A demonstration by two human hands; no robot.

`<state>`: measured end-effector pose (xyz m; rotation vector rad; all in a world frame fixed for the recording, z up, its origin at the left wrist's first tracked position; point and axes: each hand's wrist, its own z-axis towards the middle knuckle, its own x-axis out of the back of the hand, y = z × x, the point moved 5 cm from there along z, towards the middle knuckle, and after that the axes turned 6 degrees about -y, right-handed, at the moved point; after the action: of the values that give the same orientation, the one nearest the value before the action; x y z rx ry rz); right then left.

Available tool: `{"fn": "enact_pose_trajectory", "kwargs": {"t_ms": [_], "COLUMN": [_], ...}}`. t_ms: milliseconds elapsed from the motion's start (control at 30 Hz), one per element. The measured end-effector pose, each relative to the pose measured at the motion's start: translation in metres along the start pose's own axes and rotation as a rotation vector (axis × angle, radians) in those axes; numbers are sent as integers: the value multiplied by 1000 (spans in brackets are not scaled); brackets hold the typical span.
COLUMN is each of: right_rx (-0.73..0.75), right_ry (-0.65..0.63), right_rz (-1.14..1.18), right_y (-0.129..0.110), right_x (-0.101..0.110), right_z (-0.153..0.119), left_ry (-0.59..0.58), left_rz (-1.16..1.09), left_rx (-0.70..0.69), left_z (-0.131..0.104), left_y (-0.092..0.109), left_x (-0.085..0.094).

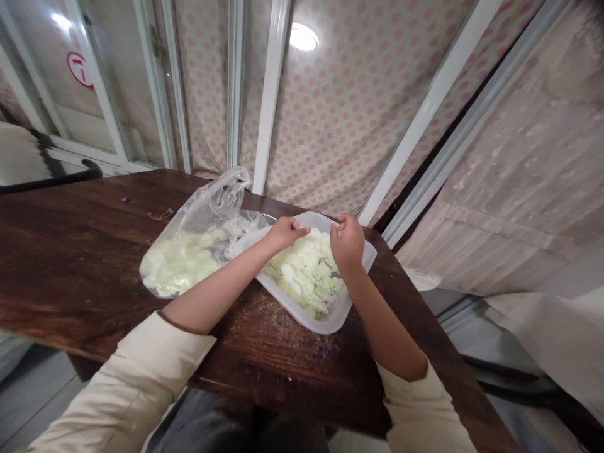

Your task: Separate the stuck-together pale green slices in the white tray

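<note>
Nearest, short of the tub (pixel 326 327), the sleeves (pixel 136 371) stop partway along the arms, probably so that cloth stays off the leaves (pixel 304 277). Crumbs (pixel 271 321) dot the table (pixel 255 368) just before the tub. The tub stands cornerwise, seemingly for both arms to reach in, and its walls contain the pale-green heap of leaves. Above its far half the hands are apart from each other: the left hand (pixel 287 233) has thumb and finger close at the heap's far edge, the right hand (pixel 348 244) curls near the tub's right corner (whether either grips a leaf, I cannot tell). Left of the tub slumps a clear bag (pixel 207 201), pale green inside, perhaps set there for closeness. Beyond the tub, white frames (pixel 272 94) front a spotted curtain (pixel 330 132).
</note>
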<state>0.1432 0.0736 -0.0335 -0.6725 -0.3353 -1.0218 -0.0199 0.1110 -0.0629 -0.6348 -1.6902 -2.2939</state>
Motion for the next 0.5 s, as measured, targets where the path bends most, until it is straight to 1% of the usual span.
{"fn": "enact_pose_trajectory", "kwargs": {"t_ms": [33, 100, 167, 200, 233, 333, 433, 500], "right_rx": [66, 209, 326, 360, 379, 399, 418, 416], "right_ry": [-53, -250, -460, -533, -580, -659, -757, -799], "right_rz": [-5, 13, -8, -45, -92, -217, -269, -288], "right_y": [-6, -18, -28, -30, -31, -29, -23, -18], "right_x": [-2, -12, -23, -26, -29, -33, -39, -43], "right_z": [0, -4, -10, -14, -17, -24, -28, -29], "left_ry": [4, -4, -17, -24, -29, -26, -35, -43], "left_rz": [87, 256, 357, 379, 388, 414, 429, 428], "left_rx": [20, 52, 87, 101, 112, 137, 150, 152], "left_z": [0, 0, 0, -1, -2, -4, -5, -5], "left_y": [-2, -6, -9, -10, -10, -7, -5, -6], "left_x": [1, 1, 1, 1, 0, 0, -1, -2]}}
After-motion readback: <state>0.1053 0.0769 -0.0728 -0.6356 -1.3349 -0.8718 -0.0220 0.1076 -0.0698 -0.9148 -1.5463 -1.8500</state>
